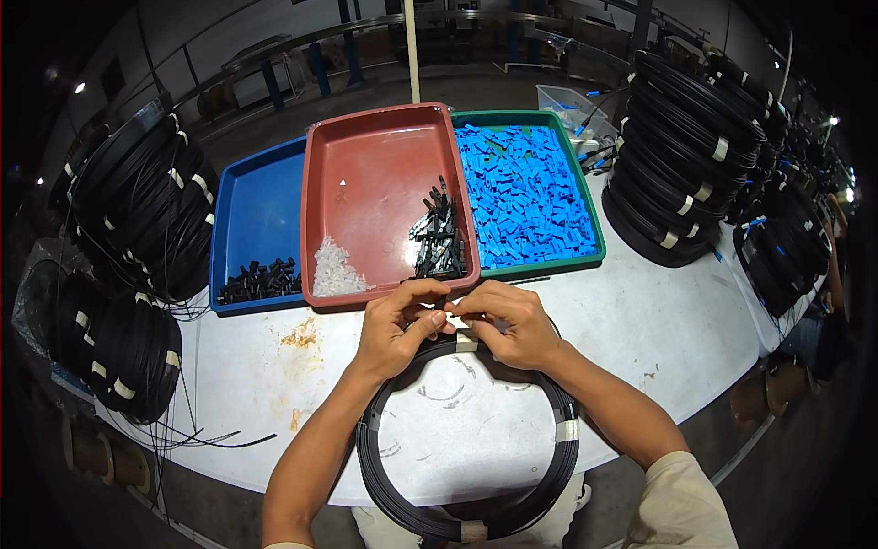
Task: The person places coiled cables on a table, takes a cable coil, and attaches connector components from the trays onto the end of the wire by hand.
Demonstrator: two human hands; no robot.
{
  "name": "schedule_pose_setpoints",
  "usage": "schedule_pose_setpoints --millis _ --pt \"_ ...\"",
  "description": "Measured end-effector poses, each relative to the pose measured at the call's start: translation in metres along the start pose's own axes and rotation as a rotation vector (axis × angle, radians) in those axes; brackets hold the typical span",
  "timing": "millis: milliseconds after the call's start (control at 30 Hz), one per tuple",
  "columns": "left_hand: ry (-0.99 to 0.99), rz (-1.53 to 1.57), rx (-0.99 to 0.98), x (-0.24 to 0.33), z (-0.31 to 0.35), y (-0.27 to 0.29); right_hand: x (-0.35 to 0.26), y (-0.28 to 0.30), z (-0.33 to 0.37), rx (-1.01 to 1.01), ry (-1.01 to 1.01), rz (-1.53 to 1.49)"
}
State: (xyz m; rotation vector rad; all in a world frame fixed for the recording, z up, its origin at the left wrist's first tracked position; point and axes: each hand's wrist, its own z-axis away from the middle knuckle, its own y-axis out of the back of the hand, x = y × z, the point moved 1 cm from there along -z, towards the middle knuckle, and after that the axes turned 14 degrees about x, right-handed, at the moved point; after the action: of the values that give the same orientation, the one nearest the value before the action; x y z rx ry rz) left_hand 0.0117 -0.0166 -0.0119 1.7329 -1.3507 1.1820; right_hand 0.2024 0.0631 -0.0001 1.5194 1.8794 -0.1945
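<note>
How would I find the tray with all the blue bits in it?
Look at the white table: three trays sit side by side behind the hands. The green tray is the rightmost, next to the red tray. Only it is heaped with bright blue pieces.

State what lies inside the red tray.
The red tray holds a heap of black parts at its right side and a small pile of clear parts near its front left. Anything under the heaps is hidden.
</note>
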Motion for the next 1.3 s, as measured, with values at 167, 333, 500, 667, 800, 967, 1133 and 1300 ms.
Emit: schedule_pose_setpoints --millis 167,333,500,667,800,967,1133,1300 --pt "0.002 0.000 -0.008 0.000 0.000 0.001 -0.004 0.002 -0.002 0.008 0.007 0.005" --pt "-0.155 -0.052 0.070 -0.005 -0.002 -0.001 -0.003 -0.001 -0.002 0.082 0.015 -0.013" --pt "-0.244 -0.136 0.127 -0.010 -0.002 0.002 -0.006 0.002 -0.003 0.107 -0.024 0.002" --pt "-0.327 -0.320 0.137 0.001 -0.001 -0.003 0.001 0.003 -0.001 0.138 -0.067 -0.001" --pt "-0.533 -0.479 0.104 0.001 -0.001 0.000 -0.003 0.003 -0.002 0.113 -0.135 0.007" --pt "-0.796 -0.611 0.106 0.008 -0.003 -0.003 -0.003 0.003 -0.002 0.100 -0.120 0.031" --pt "-0.872 -0.618 0.107 0.011 -0.003 -0.003 -0.002 0.003 -0.002 0.109 -0.101 0.026" --pt "-0.922 -0.606 0.098 0.010 -0.003 -0.003 -0.004 0.002 -0.003 0.089 -0.117 0.057"
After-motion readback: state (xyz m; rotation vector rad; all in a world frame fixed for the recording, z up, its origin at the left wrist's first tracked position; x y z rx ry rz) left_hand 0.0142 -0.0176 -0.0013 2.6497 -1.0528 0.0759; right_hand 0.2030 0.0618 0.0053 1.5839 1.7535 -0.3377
